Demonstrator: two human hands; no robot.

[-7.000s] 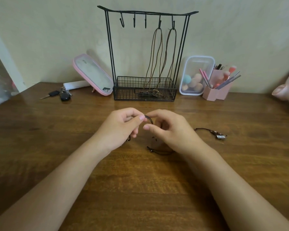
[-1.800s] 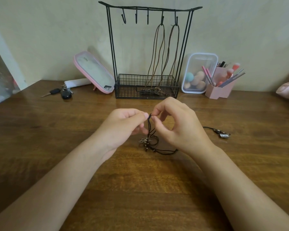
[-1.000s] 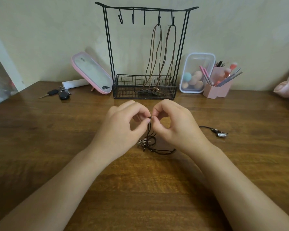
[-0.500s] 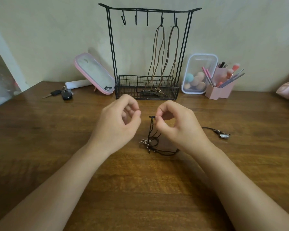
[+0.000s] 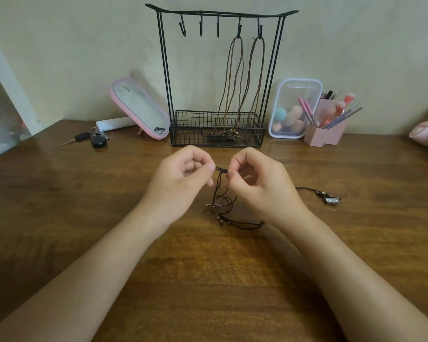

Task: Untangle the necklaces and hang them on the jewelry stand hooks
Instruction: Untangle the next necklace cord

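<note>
Both forearms reach in from below, hands raised above the tabletop [image 5: 84, 206]; the left hand [image 5: 181, 183] and right hand [image 5: 260, 186] face each other, fingers curled, each grip pinching the top knot of the black necklaces [image 5: 220, 191] between thumb and forefinger; the tangle hangs down to the wood between the wrists; two brown necklaces [image 5: 237, 82] hang on the jewelry stand [image 5: 163, 70] behind.
</note>
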